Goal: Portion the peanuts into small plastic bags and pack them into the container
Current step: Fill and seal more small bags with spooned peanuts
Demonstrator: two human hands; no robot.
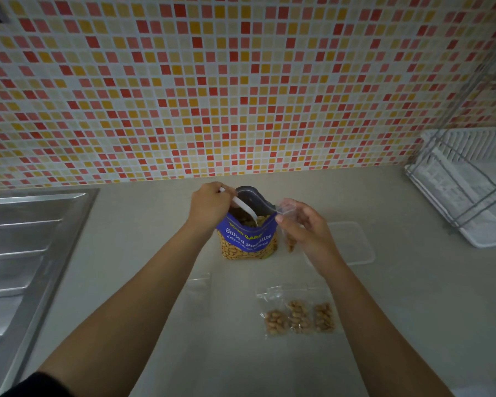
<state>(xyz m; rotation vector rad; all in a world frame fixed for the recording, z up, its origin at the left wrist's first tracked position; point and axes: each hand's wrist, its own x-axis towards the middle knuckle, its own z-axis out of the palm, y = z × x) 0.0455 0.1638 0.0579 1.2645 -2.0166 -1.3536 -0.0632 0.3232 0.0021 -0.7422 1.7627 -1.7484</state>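
1. Left hand (211,206) grips a white spoon (245,209), its bowl dipped into the open peanut bag (248,239).
2. Right hand (308,229) pinches a small plastic bag (286,213) by its mouth, just right of the peanut bag; a few peanuts (290,243) lie at its bottom.
3. Three filled bags (298,316) lie side by side nearer the person.
4. Clear container (355,245) rests just beyond the right hand; sink (26,224) far left, dish rack (467,184) far right.

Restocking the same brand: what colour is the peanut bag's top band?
Blue with white lettering on the peanut bag, seen best in the head view.
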